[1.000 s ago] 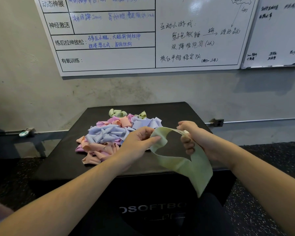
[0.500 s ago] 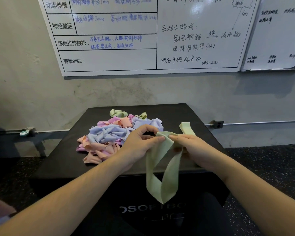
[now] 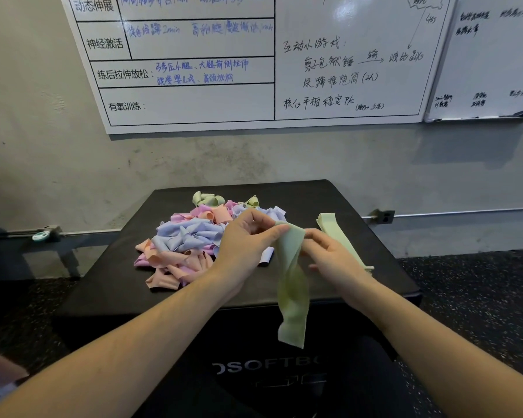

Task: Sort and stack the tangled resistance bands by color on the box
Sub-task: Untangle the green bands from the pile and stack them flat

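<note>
Over box [image 3: 375, 285], green band [image 3: 292, 285] between hands

I saw bare black top along the left edge of the box [image 3: 103, 285] and across its far right corner, room enough for a hand to pass. The tangled pile [image 3: 191, 239] filled the middle left. A flat green stack [image 3: 329, 226] lay on the right side, partly behind my right hand [image 3: 332, 257]. Between the two hung a green band [image 3: 292, 285], draping past the front edge, with my left hand [image 3: 248, 239] at its top. The wall stood close behind the box.
</note>
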Motion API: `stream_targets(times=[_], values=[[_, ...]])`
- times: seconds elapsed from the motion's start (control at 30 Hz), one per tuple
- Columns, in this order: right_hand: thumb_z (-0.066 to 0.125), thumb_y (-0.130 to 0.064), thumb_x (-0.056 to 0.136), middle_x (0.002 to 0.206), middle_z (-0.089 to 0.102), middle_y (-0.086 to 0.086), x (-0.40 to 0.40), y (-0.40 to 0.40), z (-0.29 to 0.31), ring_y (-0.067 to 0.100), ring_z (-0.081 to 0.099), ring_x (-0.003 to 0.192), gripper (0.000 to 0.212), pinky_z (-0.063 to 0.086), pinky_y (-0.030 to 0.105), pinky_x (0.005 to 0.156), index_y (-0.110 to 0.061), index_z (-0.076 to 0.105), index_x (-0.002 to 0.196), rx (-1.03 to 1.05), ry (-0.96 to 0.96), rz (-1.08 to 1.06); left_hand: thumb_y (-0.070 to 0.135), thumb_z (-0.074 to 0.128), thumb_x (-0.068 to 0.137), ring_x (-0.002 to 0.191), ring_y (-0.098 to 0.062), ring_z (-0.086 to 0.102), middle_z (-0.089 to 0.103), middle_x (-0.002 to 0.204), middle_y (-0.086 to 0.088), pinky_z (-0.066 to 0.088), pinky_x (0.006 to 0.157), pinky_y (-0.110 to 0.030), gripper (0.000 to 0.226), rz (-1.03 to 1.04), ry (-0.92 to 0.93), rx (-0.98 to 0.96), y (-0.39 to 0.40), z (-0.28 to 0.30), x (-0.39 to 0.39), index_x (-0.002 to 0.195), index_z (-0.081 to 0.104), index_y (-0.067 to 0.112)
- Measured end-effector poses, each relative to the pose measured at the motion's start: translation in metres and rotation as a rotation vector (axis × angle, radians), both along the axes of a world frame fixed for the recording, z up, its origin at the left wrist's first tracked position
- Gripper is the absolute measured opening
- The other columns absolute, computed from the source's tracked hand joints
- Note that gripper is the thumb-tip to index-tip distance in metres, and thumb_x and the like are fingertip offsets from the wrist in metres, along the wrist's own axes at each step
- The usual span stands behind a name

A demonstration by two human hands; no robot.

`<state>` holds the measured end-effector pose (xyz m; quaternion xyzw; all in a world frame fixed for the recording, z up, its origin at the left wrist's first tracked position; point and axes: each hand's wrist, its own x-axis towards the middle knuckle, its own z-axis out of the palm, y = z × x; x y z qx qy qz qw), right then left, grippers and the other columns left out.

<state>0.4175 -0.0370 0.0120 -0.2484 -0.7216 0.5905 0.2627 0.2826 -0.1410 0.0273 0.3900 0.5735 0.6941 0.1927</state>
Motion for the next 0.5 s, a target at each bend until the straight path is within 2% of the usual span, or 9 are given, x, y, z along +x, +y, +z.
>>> stream_targets(times=[0.07,0.13,0.23,0.3,0.37,0.43,0.5], values=[[0.056,-0.035,0.094,0.100,0.076,-0.009,0.001,0.002,0.000,0.003,0.067,0.101,0.023,0.049,0.022,0.087,-0.024,0.076,0.098,0.034,0.151,-0.069,0.008,0.080,0.085,0.063,-0.003,0.060,0.068,0.067,0.007,0.048,0.064,-0.015,0.022,0.009,-0.013,0.031,0.003,0.001,0.001,0.075,0.062,0.017],[0.062,-0.038,0.089,0.099,0.075,-0.005,0.002,0.002,-0.001,0.005,0.067,0.098,0.025,0.049,0.021,0.088,-0.018,0.076,0.096,0.133,0.188,-0.055,0.010,0.080,0.084,0.070,-0.007,0.062,0.069,0.072,0.002,0.049,0.066,-0.019,0.022,0.022,-0.033,0.041,0.005,0.003,-0.001,0.074,0.062,0.018],[0.073,-0.021,0.092,0.084,0.073,-0.008,0.000,0.000,-0.005,0.003,0.063,0.079,0.005,0.049,0.020,0.078,-0.020,0.075,0.087,0.235,0.133,-0.007,0.013,0.081,0.085,0.081,-0.015,0.064,0.071,0.084,-0.006,0.050,0.069,-0.026,0.021,0.027,-0.074,0.041,0.007,0.001,-0.006,0.081,0.060,0.017],[0.071,-0.015,0.094,0.082,0.074,0.000,-0.002,0.000,-0.005,0.008,0.063,0.077,0.011,0.051,0.028,0.078,-0.020,0.075,0.086,0.231,0.143,0.002,0.025,0.086,0.080,0.091,-0.023,0.067,0.074,0.094,-0.009,0.054,0.075,-0.035,0.033,-0.009,-0.115,0.026,0.007,-0.001,-0.006,0.094,0.056,0.020],[0.068,-0.014,0.096,0.087,0.074,0.011,-0.001,-0.001,-0.001,0.012,0.062,0.078,0.009,0.053,0.032,0.079,-0.017,0.075,0.090,0.222,0.167,0.027,0.044,0.089,0.070,0.097,-0.027,0.070,0.077,0.100,-0.006,0.056,0.082,-0.044,0.056,-0.057,-0.156,-0.046,0.005,-0.003,-0.005,0.109,0.053,0.025],[0.066,-0.014,0.097,0.089,0.073,0.014,-0.002,-0.002,0.005,0.011,0.063,0.077,0.008,0.054,0.029,0.076,-0.013,0.074,0.094,0.230,0.189,0.048,0.048,0.087,0.071,0.095,-0.024,0.071,0.077,0.097,0.000,0.056,0.084,-0.042,0.062,-0.116,-0.174,-0.103,0.002,-0.008,-0.003,0.118,0.053,0.025],[0.065,-0.015,0.097,0.089,0.073,0.015,-0.005,-0.003,0.011,0.010,0.063,0.077,0.009,0.055,0.028,0.074,-0.012,0.074,0.096,0.245,0.196,0.052,0.044,0.081,0.078,0.098,-0.021,0.071,0.077,0.102,0.001,0.056,0.081,-0.036,0.053,-0.180,-0.160,-0.154,-0.001,-0.017,-0.002,0.121,0.060,0.023]])
